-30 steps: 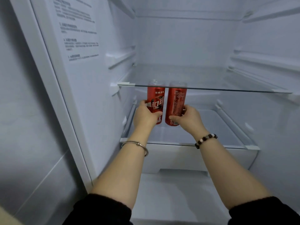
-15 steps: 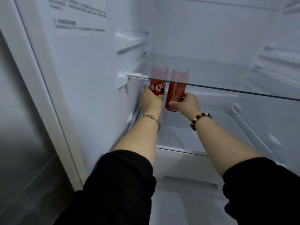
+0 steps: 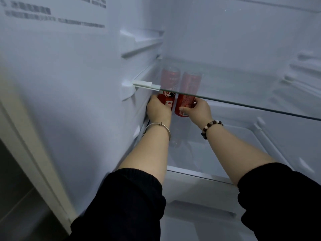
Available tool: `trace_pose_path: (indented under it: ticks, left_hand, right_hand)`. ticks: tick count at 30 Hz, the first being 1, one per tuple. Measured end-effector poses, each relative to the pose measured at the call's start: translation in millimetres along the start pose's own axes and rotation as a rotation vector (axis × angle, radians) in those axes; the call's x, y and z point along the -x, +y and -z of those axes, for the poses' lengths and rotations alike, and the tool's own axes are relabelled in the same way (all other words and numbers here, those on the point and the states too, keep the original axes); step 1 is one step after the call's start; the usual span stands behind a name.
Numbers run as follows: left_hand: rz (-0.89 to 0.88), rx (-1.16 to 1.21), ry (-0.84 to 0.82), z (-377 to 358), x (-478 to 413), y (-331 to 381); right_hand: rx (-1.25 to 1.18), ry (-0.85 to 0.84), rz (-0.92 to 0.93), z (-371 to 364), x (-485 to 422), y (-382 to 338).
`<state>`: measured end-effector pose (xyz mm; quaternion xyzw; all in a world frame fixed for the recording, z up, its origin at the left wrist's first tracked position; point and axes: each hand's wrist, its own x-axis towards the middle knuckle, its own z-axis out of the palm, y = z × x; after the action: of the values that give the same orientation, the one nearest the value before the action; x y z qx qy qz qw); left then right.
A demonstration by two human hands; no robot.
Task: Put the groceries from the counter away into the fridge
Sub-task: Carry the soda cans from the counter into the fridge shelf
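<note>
Fridge interior, door open, seen from above and in front. Both of the person's arms reach in beneath the glass shelf.

Left hand: wrapped round the lower part of the left red can. The back of the hand faces the camera and the fingers are largely hidden behind the can. The hand lies close against the fridge's left wall. A silver bangle sits on the wrist.

Right hand: grips the right red can low down, thumb laid across its near face, fingers curled round its far side. A bead bracelet sits on the wrist.

Cans: both upright, side by side, just apart or touching, which cannot be told. They stand in the compartment between the glass shelf and the lower shelf, toward that lower shelf's back left corner. Their upper halves show dimly through the glass shelf, near its left edge. Whether their bases rest on the lower shelf cannot be told.

Black sleeves cover both forearms at the bottom edge of the view. Printed text on the left wall is blurred and unreadable.
</note>
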<state>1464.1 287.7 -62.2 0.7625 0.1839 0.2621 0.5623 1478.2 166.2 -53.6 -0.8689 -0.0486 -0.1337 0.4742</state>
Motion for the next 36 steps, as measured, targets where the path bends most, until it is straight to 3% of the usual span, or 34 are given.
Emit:
trace_pose_path:
  ticks: [5, 20, 25, 32, 36]
  left_hand:
    - [-0.057, -0.247, -0.040, -0.2, -4.4, -0.9]
    - [0.024, -0.041, 0.047, -12.4, -8.1, -4.7]
    - [0.054, -0.076, 0.027, -11.2, -7.1, -1.4]
    - [0.068, -0.095, -0.037, -3.2, 17.9, 8.9]
    - [0.014, -0.177, -0.171, 12.6, 34.6, 15.1]
  right_hand:
    - [-0.039, 0.001, -0.034, -5.5, -7.1, 0.5]
    - [-0.112, 0.031, -0.104, -11.4, -16.8, -3.6]
    - [-0.084, 0.025, -0.085, -9.6, -12.8, -7.2]
    - [-0.019, 0.051, -0.153, 2.6, 9.4, -13.0]
    - [-0.025, 0.042, -0.184, 13.1, 28.9, -18.2]
